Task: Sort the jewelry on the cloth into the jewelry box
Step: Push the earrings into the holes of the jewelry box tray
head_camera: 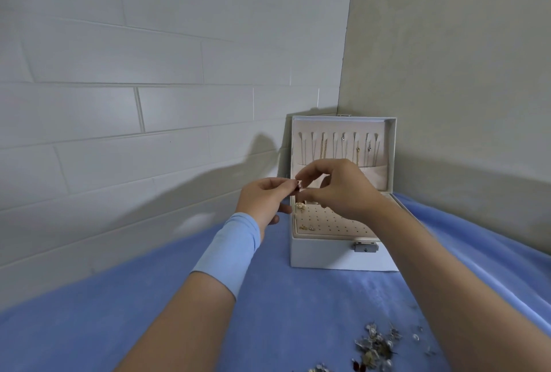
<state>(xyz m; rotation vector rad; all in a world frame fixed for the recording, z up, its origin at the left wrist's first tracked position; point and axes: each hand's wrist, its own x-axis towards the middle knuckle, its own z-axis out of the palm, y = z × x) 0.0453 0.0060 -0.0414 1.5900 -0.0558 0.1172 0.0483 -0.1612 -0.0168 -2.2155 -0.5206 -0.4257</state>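
The piece (299, 186) too small to identify — jewelry pile (377, 348) blurred, cut off below

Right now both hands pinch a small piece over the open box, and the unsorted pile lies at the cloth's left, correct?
No: the head view shows the pile on the right of the cloth. The rest holds.

— Where could a hand pass?
— Over the blue cloth (208, 327) left of the jewelry box (328, 255), open up to the tiled wall (119, 103), and along the strip in front of the box.
— What blocks?
— The upright lid (390, 145) closes the back, and the plain wall (447, 73) runs near on the right. The left grip (262, 201) and right grip (340, 190) pinch a small piece (299, 186) above the holed pad (328, 219), covering its far edge. A loose jewelry pile (375, 345) lies near right, beside the right forearm (447, 282).
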